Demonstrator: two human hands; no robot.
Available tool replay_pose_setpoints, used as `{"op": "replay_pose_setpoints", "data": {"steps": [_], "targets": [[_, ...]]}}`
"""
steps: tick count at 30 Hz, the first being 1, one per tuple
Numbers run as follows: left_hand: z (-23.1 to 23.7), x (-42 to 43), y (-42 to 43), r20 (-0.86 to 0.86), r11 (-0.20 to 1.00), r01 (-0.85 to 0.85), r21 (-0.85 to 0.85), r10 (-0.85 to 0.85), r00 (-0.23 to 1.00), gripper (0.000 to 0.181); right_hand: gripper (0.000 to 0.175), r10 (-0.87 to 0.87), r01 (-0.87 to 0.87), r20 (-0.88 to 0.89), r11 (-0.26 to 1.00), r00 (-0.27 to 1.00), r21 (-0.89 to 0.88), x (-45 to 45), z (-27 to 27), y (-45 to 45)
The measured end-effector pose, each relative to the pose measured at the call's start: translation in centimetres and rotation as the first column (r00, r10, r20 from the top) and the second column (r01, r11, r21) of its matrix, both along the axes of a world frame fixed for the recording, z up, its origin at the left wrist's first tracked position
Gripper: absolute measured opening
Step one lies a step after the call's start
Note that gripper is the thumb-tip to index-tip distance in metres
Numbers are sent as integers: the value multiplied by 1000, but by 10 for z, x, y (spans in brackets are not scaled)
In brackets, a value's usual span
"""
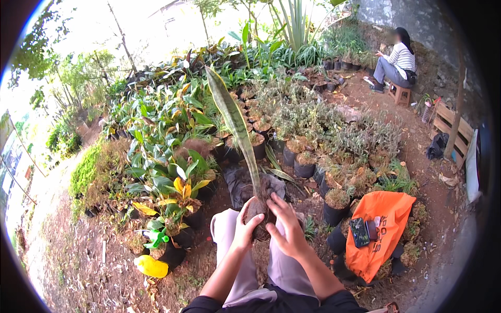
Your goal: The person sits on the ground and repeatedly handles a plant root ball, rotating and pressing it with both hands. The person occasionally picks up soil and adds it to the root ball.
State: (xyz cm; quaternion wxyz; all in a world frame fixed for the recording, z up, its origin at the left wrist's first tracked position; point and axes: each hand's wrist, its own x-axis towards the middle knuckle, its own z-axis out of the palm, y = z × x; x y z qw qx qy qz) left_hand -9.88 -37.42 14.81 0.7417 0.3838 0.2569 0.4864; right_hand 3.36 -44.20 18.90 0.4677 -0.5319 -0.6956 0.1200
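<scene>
Between my knees I hold a snake plant (238, 125) by its root ball (261, 219), with one tall, yellow-edged leaf rising and leaning to the left. My left hand (248, 225) grips the left side of the soil and roots. At the right side, my right hand (287, 225) has its fingers spread, with the fingertips at the roots. Behind the root ball a dark plastic bag (235, 187) lies on the ground. Cut or loose long leaves (282, 174) lie just right of it.
Potted plants in black bags (305, 166) stand ahead. An orange bag (379, 234) bearing a phone (359, 232) lies at right. A yellow spray bottle (152, 267) with green head lies at left. Far right, a person (395, 64) sits on a brown stool (399, 94).
</scene>
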Motion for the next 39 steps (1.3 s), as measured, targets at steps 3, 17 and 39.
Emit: {"op": "replay_pose_setpoints", "data": {"steps": [3, 17, 39], "targets": [[9, 0, -4, 16, 999, 19, -27, -18, 1000, 64, 53, -49, 69, -191, 993, 980, 100, -3, 3, 10], [-13, 8, -1, 115, 997, 38, 65, -45, 992, 63, 47, -20, 19, 197, 1000, 980, 8, 9, 16, 17], [-4, 13, 0, 242, 986, 157, -58, -139, 960, 70, 85, -72, 66, 79, 995, 994, 75, -15, -7, -4]]}}
